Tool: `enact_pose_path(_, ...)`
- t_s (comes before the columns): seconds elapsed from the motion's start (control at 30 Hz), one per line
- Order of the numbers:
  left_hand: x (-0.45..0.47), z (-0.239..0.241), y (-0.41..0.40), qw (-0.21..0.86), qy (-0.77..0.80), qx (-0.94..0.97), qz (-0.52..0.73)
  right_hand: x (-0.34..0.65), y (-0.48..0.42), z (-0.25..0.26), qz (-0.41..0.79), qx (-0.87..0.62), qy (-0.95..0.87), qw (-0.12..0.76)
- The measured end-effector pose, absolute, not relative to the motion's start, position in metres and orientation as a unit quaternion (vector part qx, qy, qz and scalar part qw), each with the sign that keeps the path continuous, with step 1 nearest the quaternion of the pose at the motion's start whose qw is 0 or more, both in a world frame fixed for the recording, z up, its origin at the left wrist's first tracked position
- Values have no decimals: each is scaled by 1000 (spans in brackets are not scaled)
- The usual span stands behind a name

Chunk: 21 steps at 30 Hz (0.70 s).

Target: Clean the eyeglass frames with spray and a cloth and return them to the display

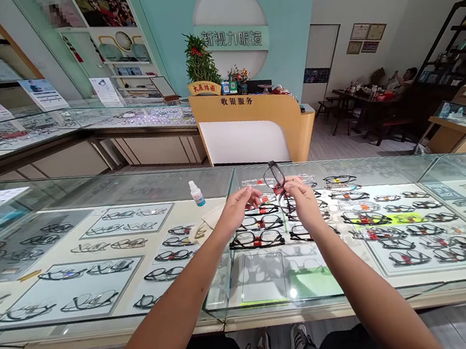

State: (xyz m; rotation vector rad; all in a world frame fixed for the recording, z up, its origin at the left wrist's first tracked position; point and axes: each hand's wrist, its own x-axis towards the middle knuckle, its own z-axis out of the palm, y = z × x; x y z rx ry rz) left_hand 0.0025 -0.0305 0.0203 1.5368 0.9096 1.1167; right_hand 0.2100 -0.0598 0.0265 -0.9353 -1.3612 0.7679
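Observation:
Both my hands are raised over a glass display counter (101, 193) and hold one pair of dark-framed glasses (275, 177) between them. My left hand (242, 203) pinches the frame from the left with its fingers closed. From the right, my right hand (301, 198) grips the lower part of the frame, fingers curled. One lens rim sticks up above my fingers. Under the glass lie rows of spectacle frames (257, 239).
A small white bottle with a blue label (196, 194) stands on the counter left of my hands, with a pale cloth (214, 216) beside it. A wooden cashier desk (252, 125) stands behind. More showcases line the left wall. A person sits at a table (404, 80) at far right.

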Motion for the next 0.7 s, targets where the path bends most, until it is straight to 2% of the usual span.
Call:
enact_pose_path(0.23, 2, 14, -26, 502, 381, 636, 445, 211, -61, 26, 331, -379, -582, 638)
enact_pose_path(0.43, 2, 12, -26, 467, 401, 660, 431, 212, -58, 22, 325, -354, -570, 667)
enact_pose_path(0.7, 2, 2, -20, 484, 428, 661, 382, 213, -54, 16, 341, -361, -569, 656)
